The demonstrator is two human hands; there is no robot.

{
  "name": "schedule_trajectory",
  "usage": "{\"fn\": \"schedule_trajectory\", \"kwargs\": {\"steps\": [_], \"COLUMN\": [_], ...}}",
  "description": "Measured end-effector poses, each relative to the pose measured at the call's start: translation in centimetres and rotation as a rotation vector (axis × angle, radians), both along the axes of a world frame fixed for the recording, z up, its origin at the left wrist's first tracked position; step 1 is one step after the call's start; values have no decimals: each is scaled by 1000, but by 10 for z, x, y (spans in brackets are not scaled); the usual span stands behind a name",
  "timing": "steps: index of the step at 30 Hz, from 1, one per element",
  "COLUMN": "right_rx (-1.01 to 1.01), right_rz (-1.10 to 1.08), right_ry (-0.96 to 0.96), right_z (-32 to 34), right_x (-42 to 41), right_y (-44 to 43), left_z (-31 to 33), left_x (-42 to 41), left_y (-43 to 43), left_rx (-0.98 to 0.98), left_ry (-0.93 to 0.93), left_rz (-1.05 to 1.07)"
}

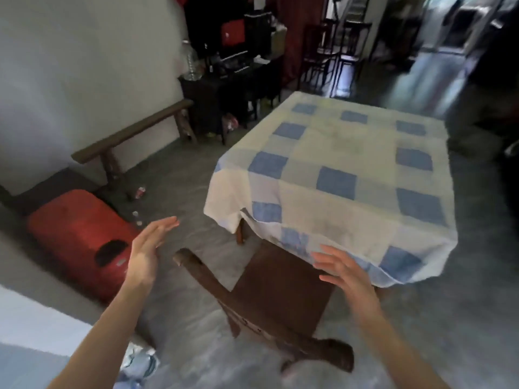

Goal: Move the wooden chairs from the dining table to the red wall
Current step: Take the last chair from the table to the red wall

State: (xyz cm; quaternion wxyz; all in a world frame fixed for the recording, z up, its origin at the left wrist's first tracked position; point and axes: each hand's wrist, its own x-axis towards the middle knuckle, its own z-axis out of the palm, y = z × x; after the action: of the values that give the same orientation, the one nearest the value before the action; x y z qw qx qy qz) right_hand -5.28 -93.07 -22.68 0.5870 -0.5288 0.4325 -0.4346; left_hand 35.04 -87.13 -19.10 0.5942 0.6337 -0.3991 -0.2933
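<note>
A dark wooden chair (280, 293) stands right below me, its seat partly tucked under the dining table (337, 169), which wears a white and blue checked cloth. Its curved backrest runs from upper left to lower right nearest me. My left hand (148, 248) hovers open to the left of the backrest's end, apart from it. My right hand (345, 273) hovers open above the seat's right side, near the cloth's hanging edge. Neither hand touches the chair. Other dark chairs (334, 51) stand far back beside a red wall (295, 29).
A red suitcase (81, 240) lies on the floor at the left. A low wooden bench (132, 136) runs along the white wall. A dark cluttered desk (230, 80) stands behind it. A can (140, 191) lies on the grey floor.
</note>
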Motion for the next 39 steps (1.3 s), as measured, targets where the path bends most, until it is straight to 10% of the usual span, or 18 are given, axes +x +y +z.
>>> {"fn": "schedule_trajectory", "kwargs": {"steps": [13,39], "right_rx": [57,211], "right_rz": [-291,-792], "right_ry": [170,-155], "right_z": [-25,-71], "right_x": [3,29], "right_y": [64,109], "left_z": [-66,-117], "left_x": [26,25], "left_y": [-75,-53], "left_rx": [186,159], "left_ry": [-12,349], "left_rz": [-574,-445]}}
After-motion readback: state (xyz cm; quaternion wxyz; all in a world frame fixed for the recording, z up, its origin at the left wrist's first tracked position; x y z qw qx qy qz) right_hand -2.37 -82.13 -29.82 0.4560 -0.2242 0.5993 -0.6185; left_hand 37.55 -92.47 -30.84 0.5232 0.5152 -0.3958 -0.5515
